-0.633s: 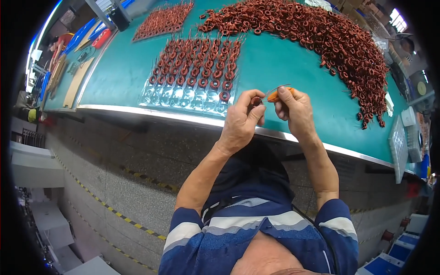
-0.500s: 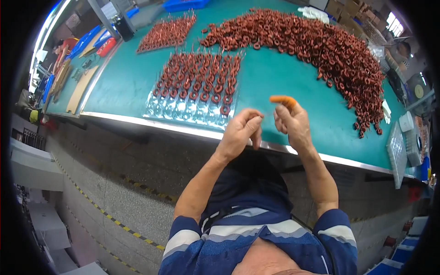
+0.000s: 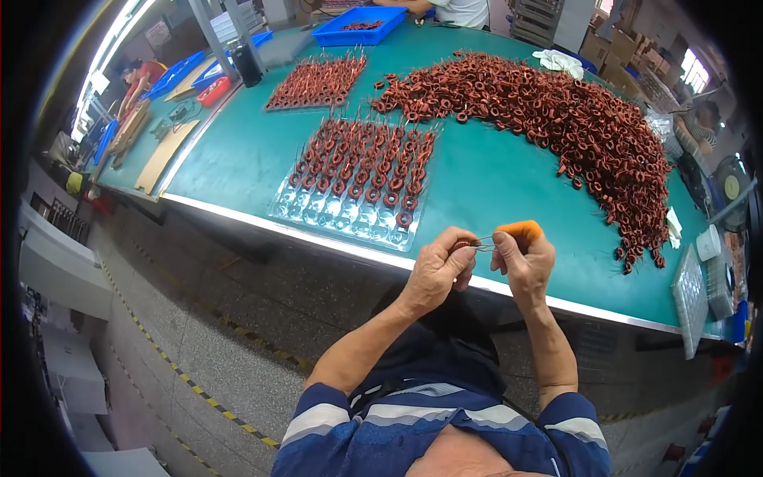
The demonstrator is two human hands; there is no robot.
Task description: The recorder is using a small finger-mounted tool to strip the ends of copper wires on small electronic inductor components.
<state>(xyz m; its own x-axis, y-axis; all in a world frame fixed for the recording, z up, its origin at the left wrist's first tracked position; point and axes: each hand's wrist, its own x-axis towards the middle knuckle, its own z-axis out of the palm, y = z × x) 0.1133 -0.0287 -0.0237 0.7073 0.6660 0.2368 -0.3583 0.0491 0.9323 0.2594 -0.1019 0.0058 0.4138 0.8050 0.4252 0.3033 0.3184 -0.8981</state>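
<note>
My left hand (image 3: pixel 433 274) pinches a small reddish-brown ring coil (image 3: pixel 462 245) between thumb and fingers, just over the table's front edge. Thin wire leads (image 3: pixel 484 244) stick out of the coil toward the right. Thumb and forefinger of my right hand (image 3: pixel 528 262) are closed on the ends of these leads; an orange finger cover (image 3: pixel 520 229) sits on that forefinger. To the left of my hands lies a clear plastic tray (image 3: pixel 314 213), its far rows filled with similar coils and its near pockets bare.
A large curved heap of ring coils (image 3: pixel 548 119) spreads over the green table (image 3: pixel 485 187). Beyond the tray stands another filled batch (image 3: pixel 318 82). A blue bin (image 3: pixel 381 33) is at the back, stacked clear trays (image 3: pixel 690 298) at the right edge. Other people work farther off.
My hands have come closer together, and the coil with its leads now shows between them. My right hand has taken hold of the leads. The whole view has shifted slightly.
</note>
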